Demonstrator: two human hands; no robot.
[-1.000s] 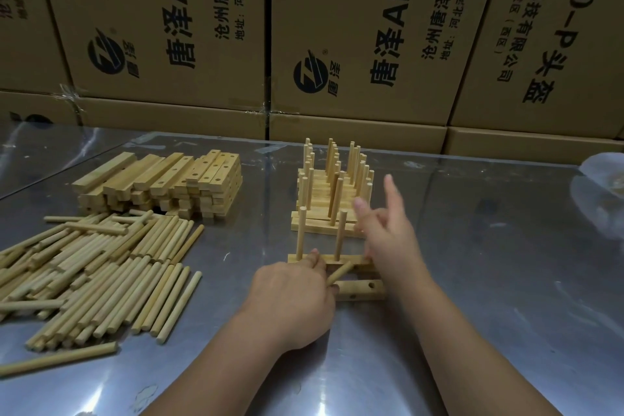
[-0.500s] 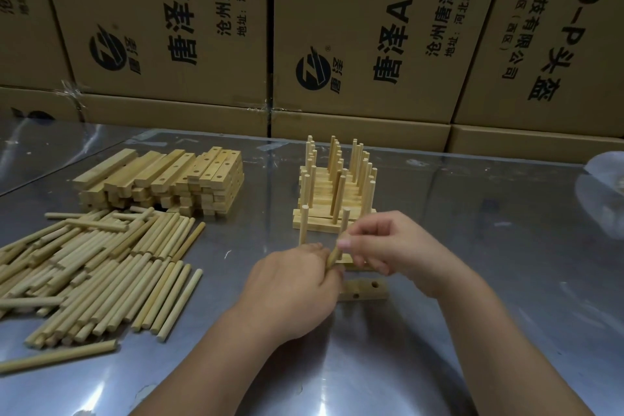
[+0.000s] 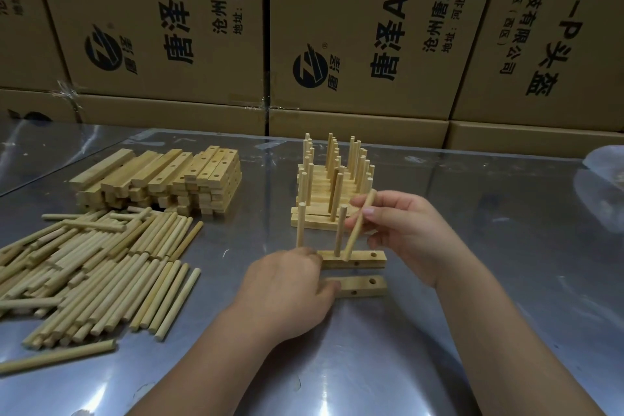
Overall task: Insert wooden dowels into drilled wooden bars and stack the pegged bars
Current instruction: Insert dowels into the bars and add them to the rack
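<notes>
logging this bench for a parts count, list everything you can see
boxes: several, brown, behind table
table: one, silver, under everything
loose dowels: many, pale, left
bar pile: one, pale, far left
pegged stack: one, pale, centre back
front bar: one, pale, two dowels upright
near bar: one, pale, unpegged, nearest
bag: one, clear, right edge
tilted dowel: one, pale, tip at front bar
left hand: on both bars' left ends
right hand: pinches tilted dowel

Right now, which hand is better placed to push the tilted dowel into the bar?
Right. The right hand pinches the tilted dowel, whose lower end is at the bar; the left hand covers the bar's left end.
</notes>
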